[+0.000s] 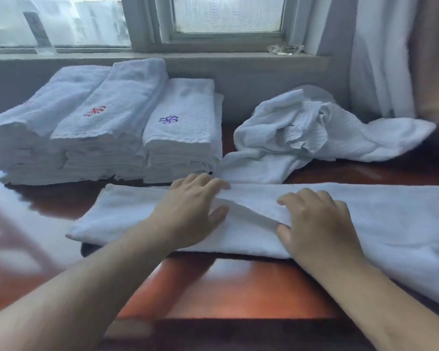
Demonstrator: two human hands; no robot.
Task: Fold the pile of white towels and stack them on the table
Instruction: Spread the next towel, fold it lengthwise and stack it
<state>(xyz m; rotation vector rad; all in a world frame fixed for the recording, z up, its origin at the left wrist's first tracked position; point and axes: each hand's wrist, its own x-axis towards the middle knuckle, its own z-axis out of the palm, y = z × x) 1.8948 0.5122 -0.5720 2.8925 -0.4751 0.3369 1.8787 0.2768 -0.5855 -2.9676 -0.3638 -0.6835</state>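
The long towel (264, 214) lies flat along the near edge of the tabletop (226, 282); to fold it well, press the crease down hard and keep the edges lined up. The left hand (188, 214) lies flat and spread on it; the right hand (314, 224) pinches a fold with curled fingers, its grip clamped on the towel's middle.

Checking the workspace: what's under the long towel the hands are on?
The reddish table shows around the long towel. Both hands, left and right, are on it; anything beneath is covered.
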